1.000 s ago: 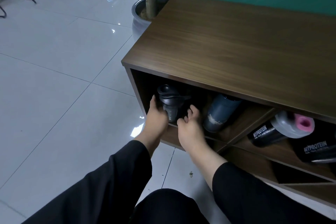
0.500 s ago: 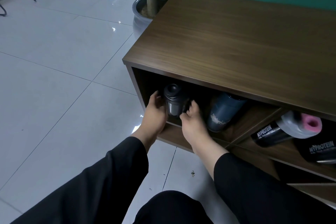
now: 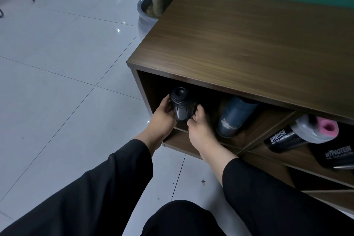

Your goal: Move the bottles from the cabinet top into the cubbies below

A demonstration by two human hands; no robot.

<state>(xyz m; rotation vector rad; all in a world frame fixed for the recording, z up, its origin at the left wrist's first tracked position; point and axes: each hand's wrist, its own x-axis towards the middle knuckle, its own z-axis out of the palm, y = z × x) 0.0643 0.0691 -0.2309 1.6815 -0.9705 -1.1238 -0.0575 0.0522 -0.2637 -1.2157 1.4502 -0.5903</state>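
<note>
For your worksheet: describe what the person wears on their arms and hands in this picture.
Both arms are in long, loose black sleeves that end short of the wrists. The left hand and right hand are bare: no gloves, rings, watch or bracelets are visible.

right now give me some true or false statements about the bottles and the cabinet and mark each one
1. Both hands hold the black bottle at the leftmost cubby. True: left hand and right hand flank it.
2. A bottle stands on the cabinet top. False: no bottle shows on the visible part.
3. The dark blue bottle sits in a cubby to the right of the held one. True.
4. The bottle with a pink cap stands upright. False: it lies tilted.
5. The plant pot sits inside a cubby. False: it stands on the floor beside the cabinet.
</note>
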